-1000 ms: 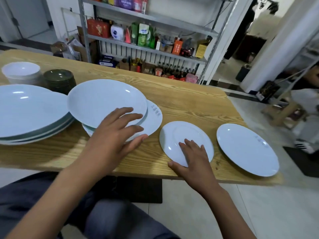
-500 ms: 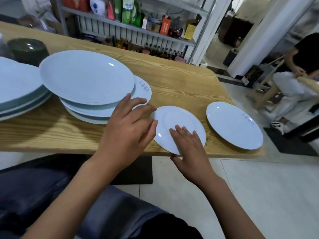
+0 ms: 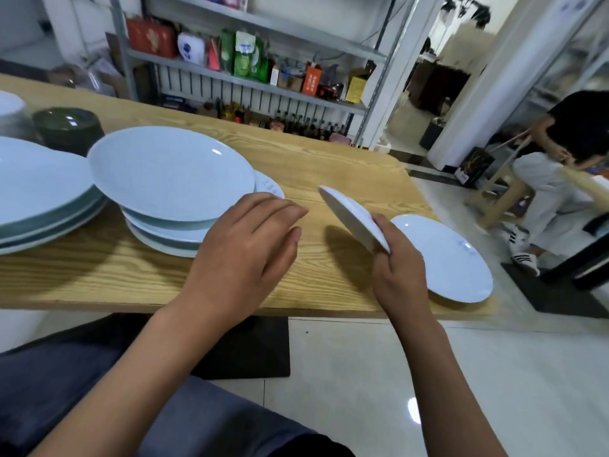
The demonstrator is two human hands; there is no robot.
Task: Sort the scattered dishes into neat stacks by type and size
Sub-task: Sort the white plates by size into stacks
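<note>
Right hand [image 3: 400,272] gripping tilted small plate [image 3: 354,217] at centre; left hand [image 3: 244,255] relaxed, fingers straight, beside plate stack [image 3: 171,173].

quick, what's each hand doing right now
Left hand: open, fingers relaxed above the table, holding nothing.
Right hand: gripping the small plate by its near edge, tilted up off the table.

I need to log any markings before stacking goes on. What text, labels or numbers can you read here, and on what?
None can be read.
Flat plate under the bowl stack: faint marks on the rim, blurred.
Right plate: faint marks near the rim, blurred.
Shelf packages: print too small.
Orange box: print blurred.
</note>
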